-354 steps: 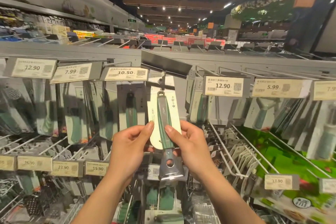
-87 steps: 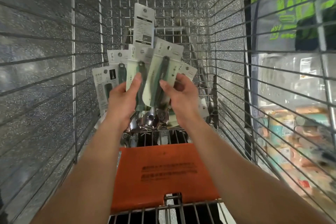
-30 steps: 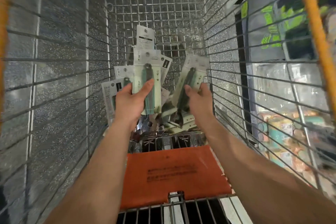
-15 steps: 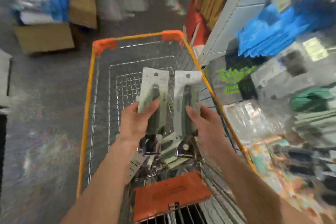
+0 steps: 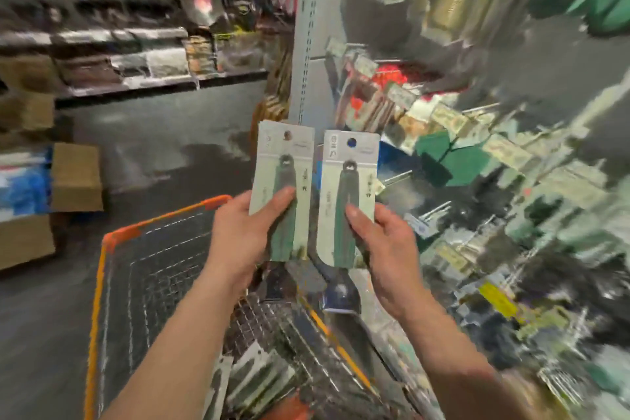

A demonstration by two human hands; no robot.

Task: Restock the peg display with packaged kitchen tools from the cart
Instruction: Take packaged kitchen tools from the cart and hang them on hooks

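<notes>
Over the cart, hold the left packet upright, pinched low in the left hand, and the right packet just beside it, pinched low in the right hand, hang holes topmost for the blurred peg display.

Shop aisle, stocked shelves, wire cart, what looks like a peg display

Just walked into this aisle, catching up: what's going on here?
A person is restocking. The left hand grips the left pack, the right hand grips the right pack, each a carded green-handled tool, upright side by side above the cart, where more packs lie. The peg display to the right is blurred; neither pack hangs yet.
</notes>
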